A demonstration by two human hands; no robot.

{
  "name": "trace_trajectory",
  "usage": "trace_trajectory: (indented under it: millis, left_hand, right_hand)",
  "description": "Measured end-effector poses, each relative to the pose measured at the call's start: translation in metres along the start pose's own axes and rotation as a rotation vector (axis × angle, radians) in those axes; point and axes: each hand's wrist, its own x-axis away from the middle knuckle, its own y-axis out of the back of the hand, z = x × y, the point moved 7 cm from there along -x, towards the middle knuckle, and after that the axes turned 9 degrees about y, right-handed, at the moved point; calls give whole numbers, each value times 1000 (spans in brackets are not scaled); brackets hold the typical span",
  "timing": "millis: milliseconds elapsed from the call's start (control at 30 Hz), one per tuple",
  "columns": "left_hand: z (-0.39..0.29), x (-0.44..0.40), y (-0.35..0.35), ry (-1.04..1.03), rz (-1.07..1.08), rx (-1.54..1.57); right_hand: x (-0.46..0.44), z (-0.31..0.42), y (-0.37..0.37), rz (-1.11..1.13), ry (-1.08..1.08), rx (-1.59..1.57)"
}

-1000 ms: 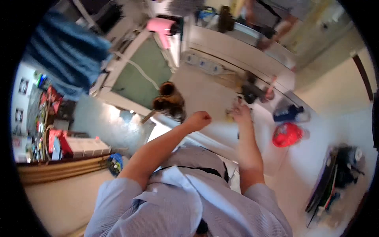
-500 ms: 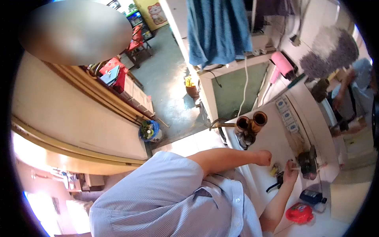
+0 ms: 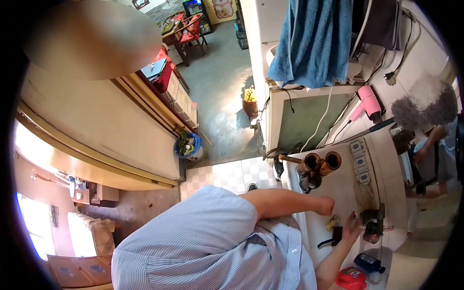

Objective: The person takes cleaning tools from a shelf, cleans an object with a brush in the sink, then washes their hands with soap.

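Note:
My left hand is closed in a fist over the white washbasin; anything inside it is hidden. Lower down, my right hand is beside the dark tap, fingertips bent toward it. A thin pale piece shows at those fingers, too small to name. Between and below the hands lie a small yellow item and a black object with a handle. Two brown cup-like holders stand at the basin's far side.
A dark bottle and a red container stand near my right forearm. A pink hair dryer, blue towel and grey duster are beyond the basin. White packs line the ledge.
The view has shifted, moving the tap and basin items lower in the picture. My right hand stays beside the tap, and my left hand remains closed over the basin.

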Motion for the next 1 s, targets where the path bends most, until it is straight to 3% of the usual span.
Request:
trace_trajectory:
  millis: [100, 167, 233, 300, 333, 367, 400, 433, 500, 533, 567, 600, 667, 700, 800, 933, 967, 1000]
  left_hand:
    - [8, -2, -3, 0, -29, 7]
    - [6, 9, 8, 5, -47, 63]
    - [18, -5, -8, 19, -16, 19]
    - [13, 9, 8, -4, 8, 56]
    - [7, 13, 8, -24, 49, -25]
    - [18, 6, 3, 68, 107, -29]
    - [26, 5, -2, 177, 302, 231]
    - [16, 8, -2, 248, 331, 494]
    - [2, 4, 3, 392, 382, 751]
    - [-17, 5, 3, 452, 397, 793]
    - [-16, -7, 1, 476, 410, 843]
    - [-27, -18, -4, 480, 415, 848]
    - [-46, -30, -14, 508, 468, 845]
    - [-67, -26, -19, 563, 420, 876]
    - [-53, -77, -61, 368, 688, 752]
    - [-70, -107, -102, 330, 1031, 743]
    - [-66, -123, -105, 338, 891, 752]
    - [-67, -128, -107, 339, 738, 759]
  right_hand:
    - [-41, 9, 28, 136, -10, 54]
    - [-32, 17, 31, 255, -27, 469]
    - [-25, 14, 49, -31, 134, 520]
    - [-4, -4, 36, -194, 124, 439]
    - [-58, 15, 93, -44, 189, 524]
    - [-25, -3, 63, 167, 82, 376]
    - [2, -6, 31, 210, 256, 435]
    - [30, -8, -2, 239, 433, 493]
    - [48, -24, -24, -19, 341, 292]
    - [31, -28, -2, -213, 428, 390]
    - [8, -45, -4, 16, 380, 324]
    - [38, -32, -29, -9, 370, 568]
    - [49, -45, -45, 112, 336, 568]
    - [66, -44, -52, 111, 418, 579]
    - [94, -32, -45, 110, 500, 585]
    - [135, 18, -31, 38, 693, 601]
    - [123, 27, -14, -187, 831, 840]
    - [133, 31, 1, -212, 856, 817]
